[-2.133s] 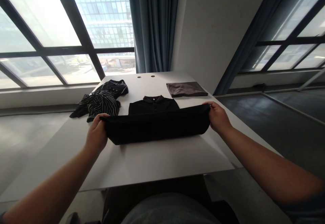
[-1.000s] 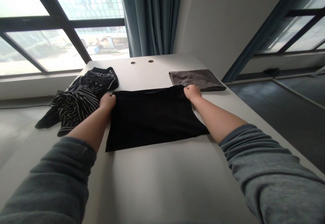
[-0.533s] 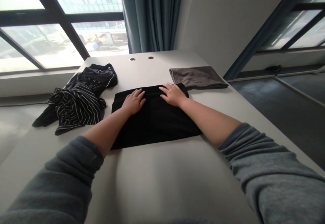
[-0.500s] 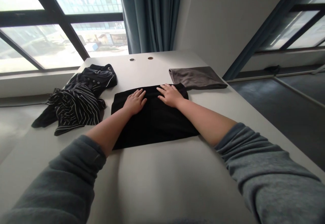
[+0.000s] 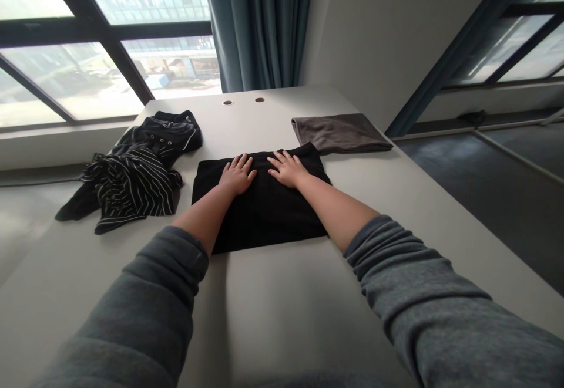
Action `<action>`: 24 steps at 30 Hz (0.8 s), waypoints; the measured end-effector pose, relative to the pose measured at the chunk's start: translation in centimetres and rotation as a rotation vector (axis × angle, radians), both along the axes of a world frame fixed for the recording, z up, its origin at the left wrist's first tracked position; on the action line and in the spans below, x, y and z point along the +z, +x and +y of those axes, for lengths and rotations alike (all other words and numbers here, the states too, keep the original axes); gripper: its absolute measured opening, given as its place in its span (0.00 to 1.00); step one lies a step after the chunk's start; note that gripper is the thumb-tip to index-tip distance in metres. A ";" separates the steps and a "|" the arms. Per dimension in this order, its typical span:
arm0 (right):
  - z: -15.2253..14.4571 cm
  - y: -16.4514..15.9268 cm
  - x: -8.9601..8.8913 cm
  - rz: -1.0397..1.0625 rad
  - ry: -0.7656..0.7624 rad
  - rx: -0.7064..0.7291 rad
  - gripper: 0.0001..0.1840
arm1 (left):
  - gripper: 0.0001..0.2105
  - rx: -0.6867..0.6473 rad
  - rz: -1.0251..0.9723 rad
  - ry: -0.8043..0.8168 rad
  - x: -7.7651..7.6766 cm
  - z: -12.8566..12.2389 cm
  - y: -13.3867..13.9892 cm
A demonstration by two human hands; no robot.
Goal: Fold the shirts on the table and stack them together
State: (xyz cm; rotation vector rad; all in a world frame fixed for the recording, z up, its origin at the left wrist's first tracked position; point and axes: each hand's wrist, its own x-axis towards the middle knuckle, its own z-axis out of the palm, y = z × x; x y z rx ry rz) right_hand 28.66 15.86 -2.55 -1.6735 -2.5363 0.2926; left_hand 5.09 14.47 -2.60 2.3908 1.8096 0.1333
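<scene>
A folded black garment (image 5: 268, 218) lies flat on the white table, its exact kind not clear. My left hand (image 5: 238, 175) rests palm down on its upper part, left of the middle, fingers spread. Just to the right, my right hand (image 5: 288, 169) lies flat on the same cloth near its far edge, fingers also spread. Neither hand grips the fabric. Behind its far right corner sits a folded grey-brown cloth (image 5: 343, 132), which the black garment touches or slightly overlaps.
On the left of the white table (image 5: 273, 306) are a crumpled black-and-white striped garment (image 5: 134, 185) and a dark garment with metal eyelets (image 5: 170, 132). Two round holes pierce the tabletop at the back. Beyond stand a window and a blue-grey curtain (image 5: 264, 30).
My right hand has slid slightly left and nearer to me on the black garment. Both forearms have drawn inward. The garment's near edge sits a little higher in view.
</scene>
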 end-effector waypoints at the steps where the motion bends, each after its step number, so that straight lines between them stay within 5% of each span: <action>1: 0.0 -0.1 0.1 -0.007 -0.007 -0.004 0.37 | 0.34 0.005 0.011 -0.021 0.2 0.1 0.2; 6: 0.1 -0.6 1.0 -0.036 -0.046 -0.017 0.37 | 0.32 0.008 0.087 0.014 2.6 -2.6 1.8; 10: 0.4 -1.0 1.9 -0.051 -0.035 -0.018 0.34 | 0.22 -0.203 0.013 0.197 4.7 -11.1 2.9; 15: 1.9 -2.6 3.2 -0.043 0.095 0.083 0.27 | 0.21 -0.443 0.001 0.095 4.8 -21.0 2.7; 18: 2.9 -4.0 3.9 -0.071 0.020 0.086 0.25 | 0.14 -0.428 0.067 0.073 4.1 -22.6 3.0; 24: 4.3 -4.8 4.3 -0.115 -0.033 0.182 0.30 | 0.12 -0.430 0.152 0.070 4.2 -21.5 4.5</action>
